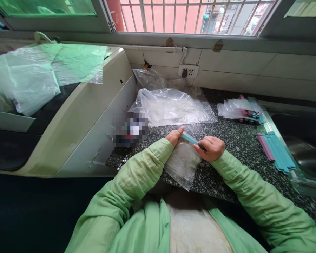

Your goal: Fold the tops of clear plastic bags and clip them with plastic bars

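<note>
A clear plastic bag [182,164] hangs over the front edge of the dark speckled counter [234,140], with a teal sealing stick [189,138] across its top. My left hand [174,135] pinches the left end of the stick and the bag. My right hand [212,148] grips the stick's right end with its fingers curled around it. Both arms wear light green sleeves.
Loose clear bags [171,105] lie behind my hands. Bagged sticks [239,109] sit at the back right, loose teal and pink sticks [275,151] beside a steel sink [305,147]. A cream machine [76,105] draped with plastic stands left. A wall socket [189,72] is behind.
</note>
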Demonstrator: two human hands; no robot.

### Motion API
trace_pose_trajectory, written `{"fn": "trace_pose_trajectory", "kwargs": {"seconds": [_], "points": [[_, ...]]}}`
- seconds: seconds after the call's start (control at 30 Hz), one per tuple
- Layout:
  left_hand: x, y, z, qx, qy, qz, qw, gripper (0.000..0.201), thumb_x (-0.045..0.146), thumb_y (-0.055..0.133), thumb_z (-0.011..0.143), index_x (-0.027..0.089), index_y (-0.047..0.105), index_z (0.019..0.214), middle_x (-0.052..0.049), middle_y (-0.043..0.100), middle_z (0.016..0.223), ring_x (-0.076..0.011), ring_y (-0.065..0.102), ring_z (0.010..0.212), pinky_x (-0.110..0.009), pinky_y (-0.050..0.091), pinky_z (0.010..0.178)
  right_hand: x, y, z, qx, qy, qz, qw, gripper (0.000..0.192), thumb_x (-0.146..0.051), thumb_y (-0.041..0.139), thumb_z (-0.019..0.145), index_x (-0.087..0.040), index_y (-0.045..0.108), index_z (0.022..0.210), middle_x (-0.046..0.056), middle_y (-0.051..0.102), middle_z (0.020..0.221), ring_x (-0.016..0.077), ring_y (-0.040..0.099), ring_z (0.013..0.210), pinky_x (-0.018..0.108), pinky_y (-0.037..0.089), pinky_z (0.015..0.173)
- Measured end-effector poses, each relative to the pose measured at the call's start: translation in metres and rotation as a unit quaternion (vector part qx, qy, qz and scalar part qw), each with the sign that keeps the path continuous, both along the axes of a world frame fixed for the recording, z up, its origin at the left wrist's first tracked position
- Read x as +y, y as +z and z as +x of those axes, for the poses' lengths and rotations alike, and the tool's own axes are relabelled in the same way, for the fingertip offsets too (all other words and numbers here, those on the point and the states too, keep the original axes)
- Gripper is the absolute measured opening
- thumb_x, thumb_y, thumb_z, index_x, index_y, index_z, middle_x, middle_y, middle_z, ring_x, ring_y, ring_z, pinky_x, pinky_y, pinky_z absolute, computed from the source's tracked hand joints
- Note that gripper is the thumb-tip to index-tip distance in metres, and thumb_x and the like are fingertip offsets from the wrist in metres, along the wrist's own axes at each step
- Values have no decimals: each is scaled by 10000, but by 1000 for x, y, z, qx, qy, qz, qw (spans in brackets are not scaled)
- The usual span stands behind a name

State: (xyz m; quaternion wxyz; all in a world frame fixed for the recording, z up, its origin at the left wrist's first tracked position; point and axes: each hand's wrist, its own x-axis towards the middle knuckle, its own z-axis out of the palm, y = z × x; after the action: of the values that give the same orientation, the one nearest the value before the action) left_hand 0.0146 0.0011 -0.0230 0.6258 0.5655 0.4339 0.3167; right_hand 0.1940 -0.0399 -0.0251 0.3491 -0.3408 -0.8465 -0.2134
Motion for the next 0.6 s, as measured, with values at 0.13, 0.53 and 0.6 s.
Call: {"fn": "trace_pose_trajectory", "kwargs": {"seconds": [0.13,0.53,0.6], "points": [[0,0,0,14,9,6,1000,659,686,340,693,112,608,514,-33,561,469,-109,478,481,-241,393,571,0,1,0,-9,-7,-2,1000,250,-292,548,755,-194,483,534,-15,506,458,94,447,469,230,344,487],[3,-11,1,-21,-5,-1,1000,674,692,333,691,111,631,524,-34,560,465,-114,496,491,-242,401,599,1,2,0,-3,4,1,1000,258,-288,549,753,-190,476,526,-15,494,449,92,439,461,224,344,481],[4,-13,1,-23,-7,-3,1000,674,690,333,693,111,639,534,-34,566,472,-117,506,501,-240,405,606,1,1,0,-8,-1,-4,1000,266,-298,541,759,-192,474,524,-15,495,449,92,440,460,226,345,481]]}}
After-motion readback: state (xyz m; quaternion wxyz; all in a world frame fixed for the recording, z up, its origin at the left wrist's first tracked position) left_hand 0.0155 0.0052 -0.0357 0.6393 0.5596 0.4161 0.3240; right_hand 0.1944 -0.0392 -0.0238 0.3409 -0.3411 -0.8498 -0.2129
